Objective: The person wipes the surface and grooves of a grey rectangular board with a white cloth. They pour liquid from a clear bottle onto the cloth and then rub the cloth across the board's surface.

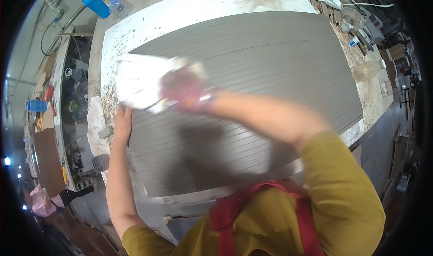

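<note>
Panel [270, 71] grey, flat, lined lengthwise; 1 white cloth [139, 80], motion-blurred.

One grooved panel [270, 75], one blurred cloth [140, 81], two blue containers [96, 5] [36, 105] show.

Panel [279, 71] – on worktable [119, 38], clock centre. Cloth [139, 81] – over panel, between nine and ten. Right hand [185, 88]: cloth's three o'clock. Left hand [122, 121]: panel edge, nearly nine. Bottle [367, 71]: beyond panel, between two and three.
</note>
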`<action>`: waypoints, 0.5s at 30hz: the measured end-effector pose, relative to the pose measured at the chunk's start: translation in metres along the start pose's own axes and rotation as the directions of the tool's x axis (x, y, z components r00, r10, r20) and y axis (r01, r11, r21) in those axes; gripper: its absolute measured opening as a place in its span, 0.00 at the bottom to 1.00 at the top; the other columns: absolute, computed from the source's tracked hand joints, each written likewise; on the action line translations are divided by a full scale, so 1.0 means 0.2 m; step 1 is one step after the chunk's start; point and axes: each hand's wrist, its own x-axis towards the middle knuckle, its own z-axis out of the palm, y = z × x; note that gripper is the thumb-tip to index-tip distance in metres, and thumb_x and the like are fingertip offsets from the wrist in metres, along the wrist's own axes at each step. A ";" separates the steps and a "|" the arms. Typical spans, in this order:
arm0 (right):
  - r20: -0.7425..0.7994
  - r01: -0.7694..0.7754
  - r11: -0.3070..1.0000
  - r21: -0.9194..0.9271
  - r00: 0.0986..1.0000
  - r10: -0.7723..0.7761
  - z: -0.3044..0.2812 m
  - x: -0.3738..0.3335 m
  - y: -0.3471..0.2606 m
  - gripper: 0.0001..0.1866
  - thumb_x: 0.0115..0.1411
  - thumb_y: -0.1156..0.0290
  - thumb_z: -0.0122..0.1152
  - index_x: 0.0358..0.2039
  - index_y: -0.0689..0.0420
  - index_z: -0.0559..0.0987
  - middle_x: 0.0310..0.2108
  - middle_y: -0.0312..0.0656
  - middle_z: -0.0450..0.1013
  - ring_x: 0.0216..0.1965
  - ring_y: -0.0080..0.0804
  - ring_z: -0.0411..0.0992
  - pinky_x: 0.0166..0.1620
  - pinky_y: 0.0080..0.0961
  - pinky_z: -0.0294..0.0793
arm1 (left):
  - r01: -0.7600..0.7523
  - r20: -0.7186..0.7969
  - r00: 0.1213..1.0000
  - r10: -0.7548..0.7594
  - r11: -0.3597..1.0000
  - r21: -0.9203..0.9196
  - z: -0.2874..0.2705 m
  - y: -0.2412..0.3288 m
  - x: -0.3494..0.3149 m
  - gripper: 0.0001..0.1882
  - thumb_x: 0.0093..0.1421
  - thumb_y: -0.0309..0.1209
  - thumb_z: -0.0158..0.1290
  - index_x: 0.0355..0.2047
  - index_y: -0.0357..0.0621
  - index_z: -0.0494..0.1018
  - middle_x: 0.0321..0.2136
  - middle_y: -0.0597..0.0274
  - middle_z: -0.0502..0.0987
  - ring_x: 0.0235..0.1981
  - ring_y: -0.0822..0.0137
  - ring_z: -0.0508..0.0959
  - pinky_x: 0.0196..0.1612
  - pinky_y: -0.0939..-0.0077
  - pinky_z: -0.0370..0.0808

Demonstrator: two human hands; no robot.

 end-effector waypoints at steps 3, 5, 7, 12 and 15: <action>-0.180 -0.413 0.911 0.016 0.895 0.409 -0.22 -0.62 0.56 0.14 0.53 0.67 0.60 0.42 0.51 0.77 0.45 0.46 0.70 0.51 0.45 0.67 0.54 0.39 0.66 | 0.055 0.029 0.998 -0.052 0.988 -0.142 0.01 0.14 -0.04 0.36 0.63 0.50 0.46 0.55 0.23 0.60 0.52 0.33 0.68 0.55 0.47 0.68 0.58 0.66 0.61; -0.267 -0.706 0.706 -0.064 0.693 0.669 -0.54 -0.95 0.73 0.13 0.53 0.73 0.58 0.40 0.54 0.75 0.40 0.45 0.71 0.43 0.46 0.70 0.49 0.35 0.69 | 0.091 0.049 0.995 -0.084 0.983 -0.161 0.00 0.15 -0.07 0.36 0.63 0.49 0.47 0.55 0.23 0.60 0.52 0.33 0.68 0.55 0.48 0.68 0.58 0.66 0.61; -0.334 -0.713 0.691 -0.119 0.685 0.648 -0.63 -1.27 0.96 0.16 0.53 0.71 0.61 0.43 0.54 0.74 0.42 0.45 0.72 0.44 0.45 0.71 0.50 0.35 0.69 | -0.033 -0.001 0.999 0.033 0.986 -0.164 0.06 0.19 -0.02 0.35 0.63 0.49 0.46 0.55 0.23 0.61 0.51 0.33 0.68 0.55 0.48 0.68 0.57 0.66 0.62; -0.236 -0.600 0.800 -0.018 0.780 0.580 -0.43 -0.65 0.60 0.21 0.49 0.68 0.61 0.46 0.53 0.75 0.45 0.47 0.71 0.48 0.47 0.69 0.53 0.36 0.68 | 0.014 -0.021 1.000 -0.018 0.984 -0.179 0.05 0.16 -0.05 0.35 0.64 0.48 0.45 0.56 0.24 0.60 0.53 0.35 0.67 0.57 0.48 0.66 0.59 0.67 0.60; -0.010 -0.331 0.939 0.097 0.943 0.333 -0.07 0.02 0.20 0.21 0.49 0.68 0.58 0.47 0.50 0.76 0.49 0.47 0.71 0.54 0.48 0.66 0.60 0.45 0.58 | 0.061 -0.031 0.997 -0.068 0.978 -0.198 0.05 0.09 -0.06 0.34 0.65 0.48 0.43 0.56 0.25 0.60 0.55 0.37 0.65 0.59 0.49 0.64 0.61 0.67 0.58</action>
